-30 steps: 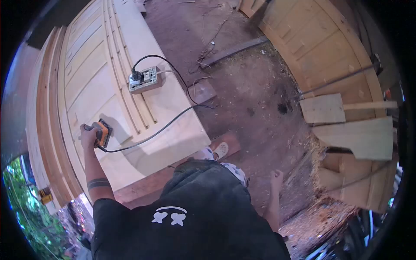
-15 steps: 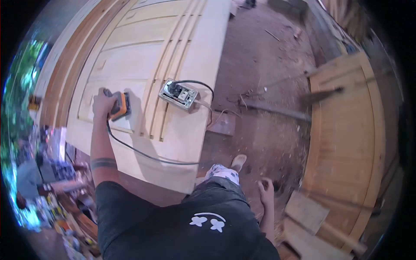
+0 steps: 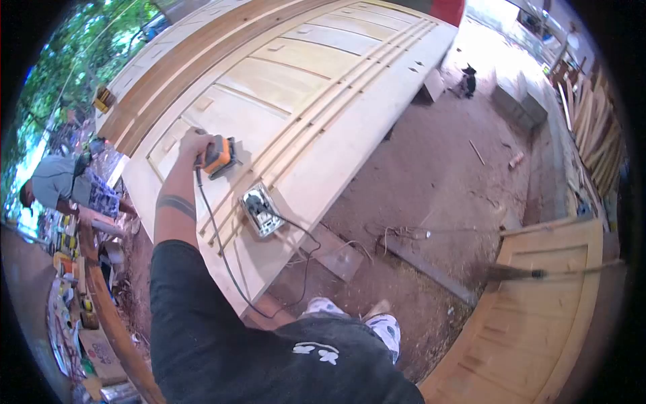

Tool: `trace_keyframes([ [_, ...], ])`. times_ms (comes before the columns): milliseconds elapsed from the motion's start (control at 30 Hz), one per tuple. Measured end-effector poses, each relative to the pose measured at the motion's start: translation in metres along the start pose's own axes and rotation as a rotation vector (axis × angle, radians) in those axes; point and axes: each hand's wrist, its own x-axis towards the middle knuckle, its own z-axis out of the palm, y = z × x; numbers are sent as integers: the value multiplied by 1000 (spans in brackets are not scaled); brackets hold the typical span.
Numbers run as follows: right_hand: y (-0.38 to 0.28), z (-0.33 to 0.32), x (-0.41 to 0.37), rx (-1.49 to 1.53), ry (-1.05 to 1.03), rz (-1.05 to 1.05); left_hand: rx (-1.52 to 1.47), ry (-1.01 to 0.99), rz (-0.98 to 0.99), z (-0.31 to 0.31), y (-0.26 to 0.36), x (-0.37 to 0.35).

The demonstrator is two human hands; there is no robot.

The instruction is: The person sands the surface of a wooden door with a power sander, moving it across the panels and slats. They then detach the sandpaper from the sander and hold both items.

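My left hand point(image 3: 195, 147) is wrapped round an orange and grey electric sander point(image 3: 218, 157), which rests on a pale wooden panel door point(image 3: 269, 81). From the sander a dark cord point(image 3: 217, 236) runs down over the door's near edge and loops back up. A power outlet box point(image 3: 261, 210) with a plug in it sits on the door's grooved strips, just right of and below the sander. My right hand is out of view, hidden beyond my dark shirt.
A second panel door point(image 3: 531, 316) lies at the lower right, with a broom point(image 3: 515, 273) over it. A co-worker point(image 3: 60, 182) bends at the left near cluttered supplies point(image 3: 67, 269). Wood strips point(image 3: 595, 128) lean at the right; a dark animal point(image 3: 467, 81) is on the ground.
The view has turned and tilted up, showing more of the door and yard. My left hand still holds the sander. My right hand has gone out of view.
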Motion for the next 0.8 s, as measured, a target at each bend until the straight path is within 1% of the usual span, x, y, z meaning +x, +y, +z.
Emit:
trace_keyframes([
  [67,39,-7,49,-322,-155,-366,49,23,22,5,52,-31],
  [100,86,-13,87,-650,-160,-821,152,23,27,11,75,-37],
  [133,15,-30,91,-425,-287,-517,250,16,29,18,94,-36],
  [167,-49,-51,100,-121,-330,-175,251,0,51,23,102,-28],
  [200,-154,-72,91,119,-273,123,249,-11,69,30,109,-15],
  [233,-181,-82,116,141,-234,105,297,20,71,38,117,-4],
  [267,-205,-93,143,163,-196,86,285,54,120,42,129,-2],
  [300,-233,-103,167,184,-157,66,287,57,113,50,138,5],
  [367,-298,-116,240,173,-175,-4,367,53,112,52,163,2],
  [467,-386,-126,352,110,-214,-180,372,48,27,60,179,13],
  [500,-420,-126,391,89,-222,-290,375,21,-29,57,187,18],
  [533,-456,-128,437,46,-221,-453,369,-9,-86,55,198,19],
  [567,-516,-118,475,-210,-148,-845,356,-39,-143,55,207,19],
  [600,-573,-118,504,-224,-152,-936,337,-62,-187,55,213,22],
  [633,-607,-105,563,-284,103,-963,362,-36,-211,57,213,23],
  [667,-703,-97,517,-148,-108,-977,383,-4,-233,61,212,27],
  [700,-772,-83,485,-61,-139,-895,401,32,-252,63,211,31],
  [767,-864,-55,463,112,-300,-932,411,82,-253,65,206,37],
  [800,-902,-39,442,158,-327,-966,413,99,-257,67,202,39],
])
